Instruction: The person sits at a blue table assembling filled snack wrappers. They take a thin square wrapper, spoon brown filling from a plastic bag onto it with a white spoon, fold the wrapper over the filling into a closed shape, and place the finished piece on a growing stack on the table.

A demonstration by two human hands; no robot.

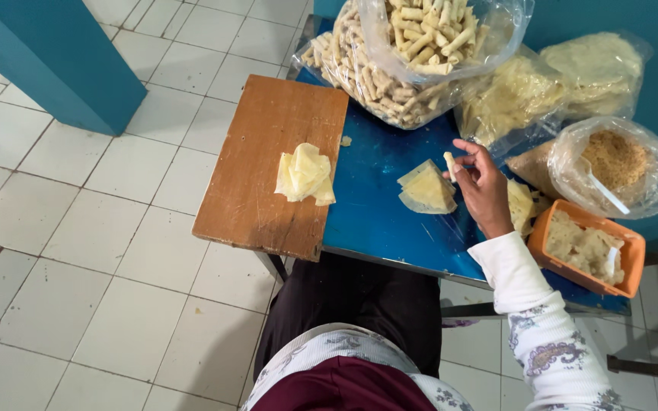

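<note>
**Kid:** What is the right hand (483, 186) holding?

**Helper:** A small rolled pastry stick (449, 165). It is pale yellow, thin and short, like a tiny tube. The thumb and fingers are pinched together on its lower end, and its top pokes up. It is held over the blue table (375, 213), just beside a stack of folded wrappers (426, 188).

**Kid:** What do the wrappers look like?

**Helper:** Thin, soft and light yellow, folded into a wedge shape. Another wrapper pile (305, 174) lies on the wooden board (257, 183) to the left.

**Kid:** Where is the left hand?

**Helper:** It does not show here.

**Kid:** What else is on the table?

**Helper:** At the top, two clear bags of finished rolls (401, 53), all little sticks like the one in the hand. To the right is a bag of brown crumbly filling (617, 161) with a white spoon in it. Near the sleeve (531, 304) is an orange tub (589, 251) with pale lumps inside. More clear bags of flat yellow sheets (565, 80) sit at the back.
</note>
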